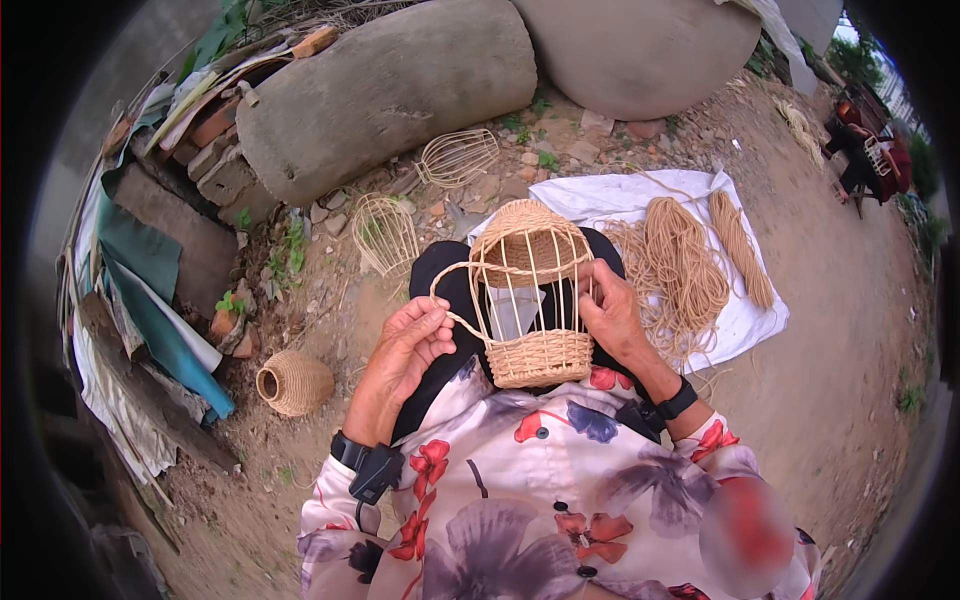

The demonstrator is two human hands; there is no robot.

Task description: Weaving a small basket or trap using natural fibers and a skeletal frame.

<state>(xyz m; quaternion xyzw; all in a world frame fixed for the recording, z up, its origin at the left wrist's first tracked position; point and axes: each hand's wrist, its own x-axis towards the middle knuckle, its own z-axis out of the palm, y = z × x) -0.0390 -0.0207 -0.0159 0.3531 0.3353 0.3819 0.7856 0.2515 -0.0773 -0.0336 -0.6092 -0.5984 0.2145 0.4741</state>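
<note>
A birdcage-shaped wire frame (530, 290), partly woven with tan rattan at its dome and its base, stands on my lap. My left hand (410, 345) pinches a loose rattan strand (452, 272) that loops up to the frame's upper left. My right hand (612, 312) grips the frame's right side at the bare wires. Both wrists wear black bands.
A white sheet (745, 320) on the dirt carries coils of rattan (680, 265). Two bare wire frames (385, 232) (458, 156) and a finished woven vase (293, 382) lie to the left. Large stone slabs (390, 85), bricks and tarps lie beyond. Another person (865, 155) sits at the far right.
</note>
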